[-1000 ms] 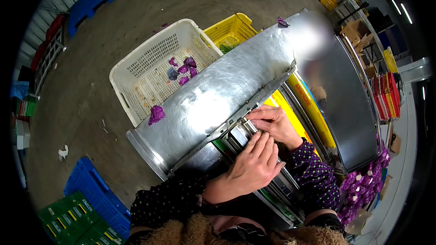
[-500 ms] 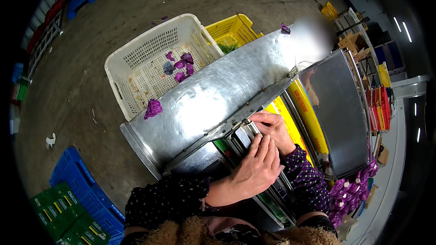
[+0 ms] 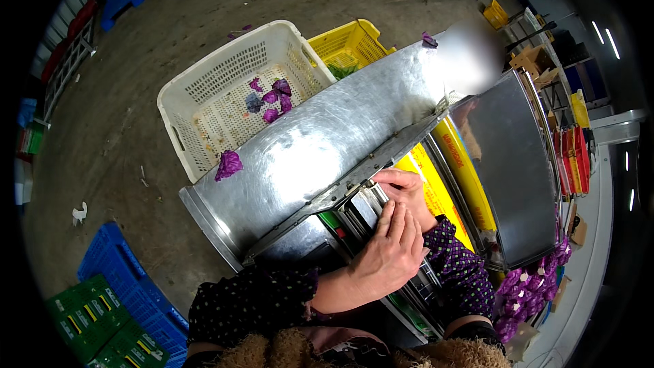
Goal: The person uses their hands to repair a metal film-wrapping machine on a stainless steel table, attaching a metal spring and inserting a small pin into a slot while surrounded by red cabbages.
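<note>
Both hands are at a narrow metal bar (image 3: 366,206) in the open part of a steel machine. My left hand (image 3: 388,259) lies across it, its fingers together and bent over the bar's edge. Just beyond, my right hand (image 3: 409,196) is closed at the bar's far end, thumb and fingertips tucked in; what they pinch is hidden. Yellow printed sheet material (image 3: 436,197) and a yellow roll (image 3: 466,170) sit to the right of that hand. Beneath my hands run metal rails with green parts (image 3: 412,312). The machine's curved steel surface (image 3: 306,143) rises in front.
A white plastic crate (image 3: 211,105) with purple leaf scraps and a yellow crate (image 3: 351,44) stand beyond the machine. Purple leaf pieces (image 3: 229,164) lie on the steel. A grey flap (image 3: 518,170) stands up at right, near purple bundles (image 3: 528,296). Blue (image 3: 129,266) and green crates (image 3: 88,317) are lower left.
Both hands stay at the metal bar with almost the same grip. My right hand has shifted slightly left; the whole view has moved a little.
</note>
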`<act>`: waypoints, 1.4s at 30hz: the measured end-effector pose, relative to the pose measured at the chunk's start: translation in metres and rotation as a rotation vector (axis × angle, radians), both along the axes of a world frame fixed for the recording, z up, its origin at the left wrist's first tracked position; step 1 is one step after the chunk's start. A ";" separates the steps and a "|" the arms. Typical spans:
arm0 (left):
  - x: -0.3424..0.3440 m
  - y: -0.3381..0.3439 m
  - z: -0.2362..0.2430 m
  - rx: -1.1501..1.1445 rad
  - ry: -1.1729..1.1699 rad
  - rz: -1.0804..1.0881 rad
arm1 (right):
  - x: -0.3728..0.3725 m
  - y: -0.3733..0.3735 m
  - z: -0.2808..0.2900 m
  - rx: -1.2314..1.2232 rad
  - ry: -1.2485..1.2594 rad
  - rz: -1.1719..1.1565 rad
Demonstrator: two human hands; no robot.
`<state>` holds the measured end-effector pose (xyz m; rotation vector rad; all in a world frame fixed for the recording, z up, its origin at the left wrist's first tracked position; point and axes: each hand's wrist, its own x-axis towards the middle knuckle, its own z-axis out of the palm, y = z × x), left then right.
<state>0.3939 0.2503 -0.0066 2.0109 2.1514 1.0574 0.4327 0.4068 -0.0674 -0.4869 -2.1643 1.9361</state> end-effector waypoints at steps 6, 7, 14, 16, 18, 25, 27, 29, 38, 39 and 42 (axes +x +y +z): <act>0.002 0.001 0.001 -0.005 -0.005 -0.002 | -0.003 -0.010 0.004 0.160 0.135 0.008; 0.002 0.001 0.001 -0.004 -0.006 -0.003 | -0.005 -0.012 0.004 0.266 0.205 0.019; 0.003 0.000 0.003 -0.010 -0.017 -0.010 | -0.010 -0.017 0.009 0.605 0.424 -0.039; 0.003 -0.002 0.005 -0.005 -0.013 -0.018 | -0.005 -0.017 0.010 0.650 0.383 -0.032; 0.003 -0.003 0.006 -0.001 -0.008 -0.020 | -0.003 -0.015 0.010 0.666 0.355 -0.020; 0.005 -0.005 0.005 0.015 -0.011 -0.033 | 0.003 -0.016 0.016 0.701 0.310 -0.025; 0.004 -0.005 0.005 0.032 -0.021 -0.029 | 0.006 -0.015 0.018 0.668 0.281 -0.025; 0.001 -0.005 0.006 0.048 -0.045 -0.028 | 0.009 -0.008 0.019 0.591 0.253 -0.012; -0.032 -0.022 0.017 0.073 0.058 -0.011 | 0.013 -0.012 0.041 0.249 0.082 -0.001; -0.035 -0.022 0.020 0.074 0.086 -0.013 | 0.014 -0.013 0.040 0.210 0.117 -0.025; -0.044 -0.019 0.019 0.034 0.083 -0.035 | 0.018 -0.012 0.034 0.179 0.198 -0.081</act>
